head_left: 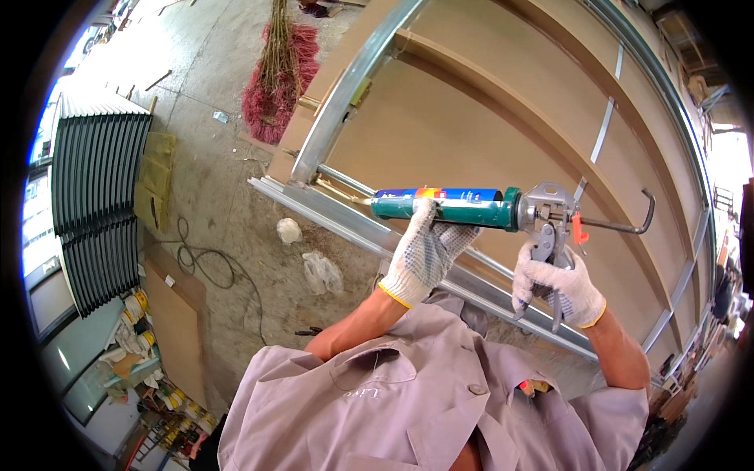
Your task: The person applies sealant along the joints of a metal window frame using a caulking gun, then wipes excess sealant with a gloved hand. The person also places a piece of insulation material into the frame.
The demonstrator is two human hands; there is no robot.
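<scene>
A green caulking gun (479, 213) with a blue cartridge lies level across my front, its nozzle pointing left. My left hand (428, 251), in a white dotted work glove, supports the barrel from below with the fingers closed round it. Wrapped round the grey handle and trigger is my gloved right hand (559, 284). The bent metal rod sticks out to the right. Beneath the gun is a large panel frame (345, 102) of metal channel with brown board inside; the nozzle tip is over its near left corner, and I cannot tell whether it touches.
Brown ribs (487, 106) cross the panel. On the concrete floor lie a pink broom (283, 86), a clear plastic bag (322, 272), a white lump (289, 230) and a coiled cable (208, 263). Dark ribbed sheets (94, 204) and a brown board (174, 330) stand to the left.
</scene>
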